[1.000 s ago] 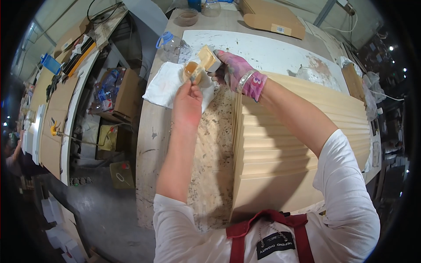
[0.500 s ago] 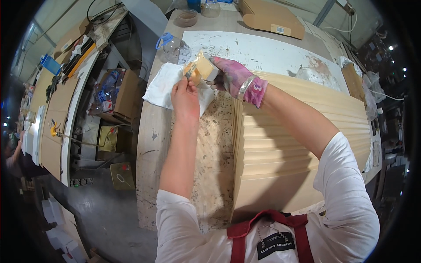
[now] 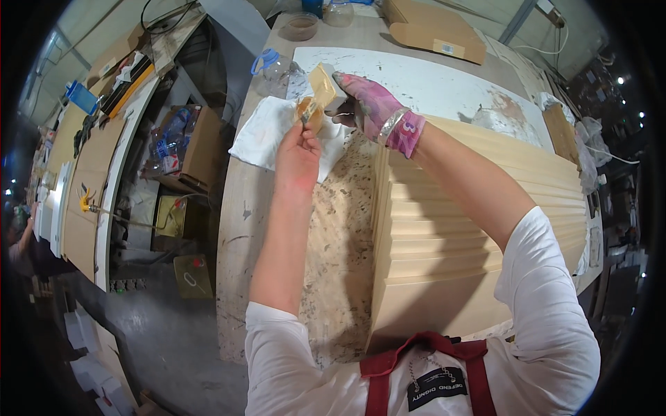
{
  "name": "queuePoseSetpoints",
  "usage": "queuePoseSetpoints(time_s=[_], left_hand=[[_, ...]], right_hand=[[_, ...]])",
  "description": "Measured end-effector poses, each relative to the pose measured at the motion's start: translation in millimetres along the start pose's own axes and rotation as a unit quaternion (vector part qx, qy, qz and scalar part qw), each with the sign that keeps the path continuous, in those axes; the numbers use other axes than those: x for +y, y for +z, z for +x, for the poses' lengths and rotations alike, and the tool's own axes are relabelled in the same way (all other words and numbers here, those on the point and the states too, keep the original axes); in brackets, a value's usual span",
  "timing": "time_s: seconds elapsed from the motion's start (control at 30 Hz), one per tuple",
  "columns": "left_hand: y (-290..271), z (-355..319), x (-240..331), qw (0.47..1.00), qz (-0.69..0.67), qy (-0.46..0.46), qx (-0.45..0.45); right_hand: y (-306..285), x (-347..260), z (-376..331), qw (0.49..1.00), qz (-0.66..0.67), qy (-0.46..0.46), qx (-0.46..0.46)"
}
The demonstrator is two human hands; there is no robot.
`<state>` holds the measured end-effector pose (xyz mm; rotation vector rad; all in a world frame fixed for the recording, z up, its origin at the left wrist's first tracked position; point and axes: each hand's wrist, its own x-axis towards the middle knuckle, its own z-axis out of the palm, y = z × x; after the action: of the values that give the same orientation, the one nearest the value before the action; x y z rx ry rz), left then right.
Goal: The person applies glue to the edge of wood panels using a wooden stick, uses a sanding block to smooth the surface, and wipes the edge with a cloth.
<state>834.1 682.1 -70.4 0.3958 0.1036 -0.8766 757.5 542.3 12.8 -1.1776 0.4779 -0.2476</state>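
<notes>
Over the far left of the stack, both my hands meet at a small pale yellow, block-like piece (image 3: 321,84). My right hand (image 3: 371,111), in a pink stained glove, curls its fingers at the right side of this piece. My bare left hand (image 3: 300,149) is closed in a pinch on the lower end of a small amber-brown thing (image 3: 309,112), whose kind I cannot make out. The amber thing touches or overlaps the pale piece. A white cloth (image 3: 260,135) lies on the table just beneath my hands.
To the right, pale wood-coloured panels (image 3: 472,208) overlap in a stepped stack. Behind the cloth stands a clear bottle with a blue handle (image 3: 270,69). Farther back are a round tub (image 3: 300,26) and a cardboard box (image 3: 433,31). A shelf bench (image 3: 104,159) runs along the left.
My right hand has shifted slightly right and its fingers have loosened around the pale piece, which now tilts more upright. My left hand has moved slightly right, still pinching the amber thing.
</notes>
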Motion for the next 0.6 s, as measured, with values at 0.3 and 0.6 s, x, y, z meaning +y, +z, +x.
queuePoseSetpoints(time_s=[0.3, 0.6], left_hand=[[-4, -2, -3, 1.000, 0.005, 0.024, -0.012], [14, -2, -20, 0.988, 0.068, 0.132, 0.038]], right_hand=[[0, -2, -1, 0.999, -0.022, 0.033, 0.015], [4, 3, -5, 0.995, -0.005, 0.074, 0.062]])
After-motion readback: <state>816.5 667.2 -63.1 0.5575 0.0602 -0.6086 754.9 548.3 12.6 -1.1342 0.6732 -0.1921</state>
